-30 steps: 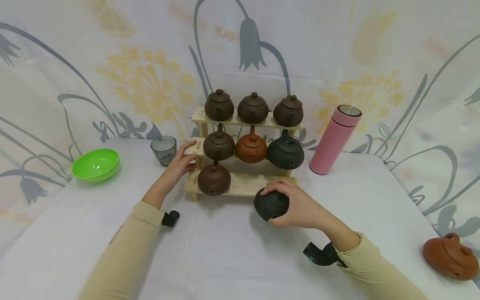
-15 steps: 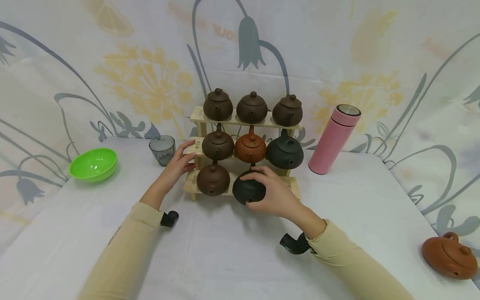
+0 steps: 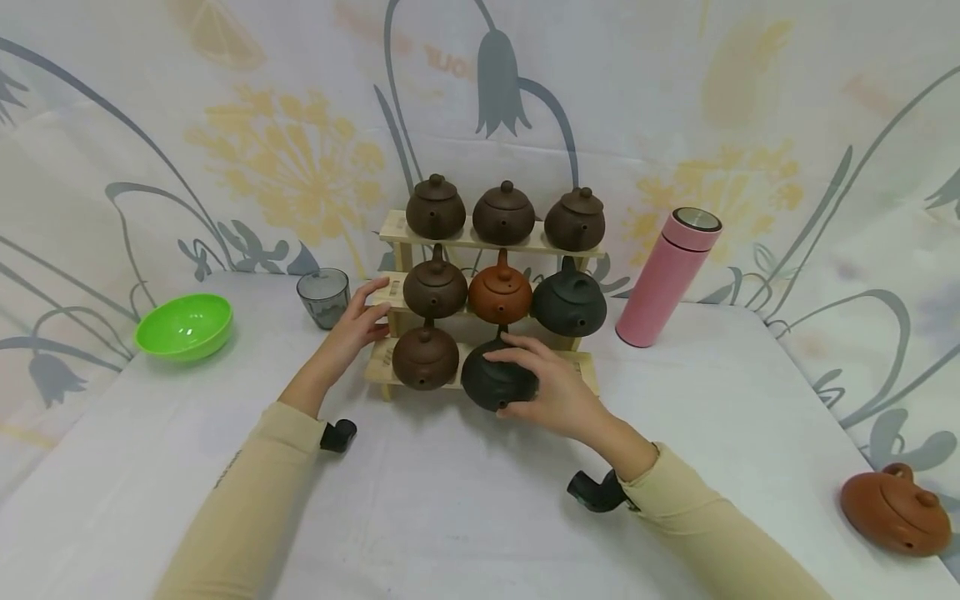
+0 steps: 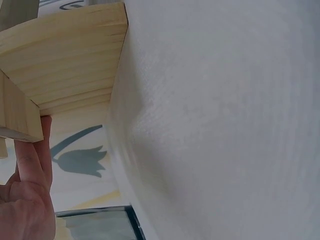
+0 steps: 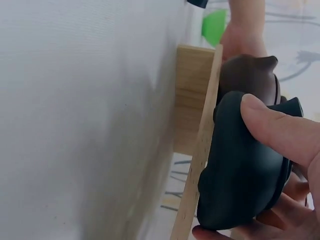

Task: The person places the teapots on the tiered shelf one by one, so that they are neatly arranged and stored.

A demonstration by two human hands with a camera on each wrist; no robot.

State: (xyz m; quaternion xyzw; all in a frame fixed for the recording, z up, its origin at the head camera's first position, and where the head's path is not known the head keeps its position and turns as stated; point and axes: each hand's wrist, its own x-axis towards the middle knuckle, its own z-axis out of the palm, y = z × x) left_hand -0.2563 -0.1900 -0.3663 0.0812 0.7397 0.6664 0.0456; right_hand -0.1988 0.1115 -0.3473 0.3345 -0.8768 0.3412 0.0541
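Observation:
A three-tier wooden rack (image 3: 585, 367) holds several small teapots. My right hand (image 3: 558, 392) holds a black teapot (image 3: 495, 379) at the bottom tier, beside a brown teapot (image 3: 425, 358). In the right wrist view the thumb (image 5: 277, 127) lies over the black teapot (image 5: 240, 170) and the fingers reach round its far side; its base is right at the shelf (image 5: 200, 145). My left hand (image 3: 348, 329) touches the rack's left end at the middle tier. In the left wrist view, straight fingers (image 4: 30, 165) of that hand go up behind the wooden board (image 4: 75, 55).
Brown, orange and dark teapots fill the upper tiers. A pink thermos (image 3: 667, 279) stands right of the rack, a grey glass (image 3: 324, 300) and a green bowl (image 3: 185, 329) to the left. An orange teapot (image 3: 896, 510) sits at the table's right edge.
My right hand has carried the black teapot leftward onto the bottom tier, beside the brown one. Over the last half second the hand has shifted slightly right. My left hand has stayed at the rack.

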